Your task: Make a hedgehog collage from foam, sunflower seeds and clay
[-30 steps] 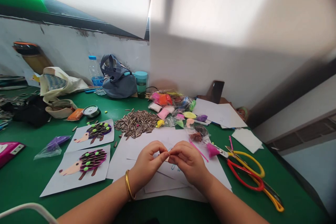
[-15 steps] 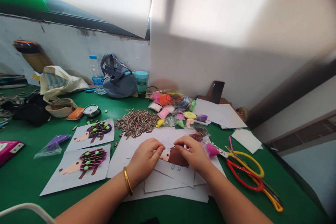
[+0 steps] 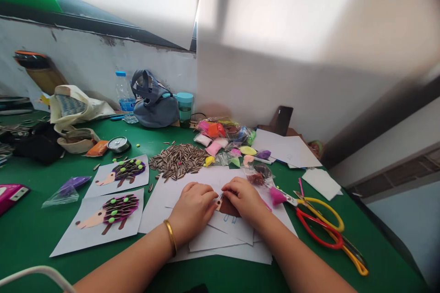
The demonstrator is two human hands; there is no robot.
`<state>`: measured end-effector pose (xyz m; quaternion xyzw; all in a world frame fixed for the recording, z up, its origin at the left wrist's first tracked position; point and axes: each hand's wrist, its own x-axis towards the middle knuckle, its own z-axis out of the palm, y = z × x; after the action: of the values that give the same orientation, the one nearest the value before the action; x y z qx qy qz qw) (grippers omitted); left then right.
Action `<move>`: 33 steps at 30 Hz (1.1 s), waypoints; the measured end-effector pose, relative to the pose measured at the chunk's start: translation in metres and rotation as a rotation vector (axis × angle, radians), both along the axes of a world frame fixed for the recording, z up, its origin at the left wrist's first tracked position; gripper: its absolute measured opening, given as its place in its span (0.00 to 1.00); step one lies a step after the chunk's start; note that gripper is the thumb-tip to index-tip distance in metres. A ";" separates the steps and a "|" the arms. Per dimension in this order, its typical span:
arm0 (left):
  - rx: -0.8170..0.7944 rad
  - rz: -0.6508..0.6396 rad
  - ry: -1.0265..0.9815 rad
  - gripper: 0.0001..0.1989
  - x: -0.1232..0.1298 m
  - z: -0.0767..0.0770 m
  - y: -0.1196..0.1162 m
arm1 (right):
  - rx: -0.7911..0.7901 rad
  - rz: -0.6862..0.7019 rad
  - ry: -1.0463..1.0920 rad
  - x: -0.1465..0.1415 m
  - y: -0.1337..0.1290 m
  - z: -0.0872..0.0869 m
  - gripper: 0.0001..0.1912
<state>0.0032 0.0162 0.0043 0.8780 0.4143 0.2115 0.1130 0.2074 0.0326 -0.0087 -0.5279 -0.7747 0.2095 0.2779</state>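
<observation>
A paper hedgehog picture lies between my hands, with a brown clay body, a pale face and blue-outlined legs. My left hand, with a gold bangle at its wrist, rests on the paper. Its fingers lie over the hedgehog's snout. The thumb and fingers of my right hand are pinched at the front edge of the brown body. A small dark, pale-edged sliver, seemingly a sunflower seed, shows at those fingertips, mostly hidden. Beyond my hands is a heap of sunflower seeds.
Two hedgehog pictures with seed spines lie left. Bags of coloured clay sit behind the papers. Red- and yellow-handled scissors lie right. A blue bag, a bottle and a cup stand along the wall.
My right hand has moved left and down onto the brown body's front edge. My left hand has settled lower, its fingers now covering the snout.
</observation>
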 end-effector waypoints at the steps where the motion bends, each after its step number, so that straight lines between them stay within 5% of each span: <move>1: 0.005 -0.004 0.005 0.08 0.000 0.000 -0.001 | 0.003 -0.003 -0.017 -0.001 0.000 0.000 0.07; 21: 0.021 -0.036 0.155 0.19 0.004 0.000 -0.003 | 0.050 -0.011 -0.180 -0.002 -0.001 0.000 0.08; 33: 0.036 -0.073 0.130 0.09 0.003 0.003 -0.001 | 0.065 -0.027 -0.180 -0.003 0.000 -0.004 0.07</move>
<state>0.0060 0.0150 0.0078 0.9062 0.3848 0.1571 0.0777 0.2042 0.0330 -0.0124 -0.5457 -0.7958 0.1324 0.2268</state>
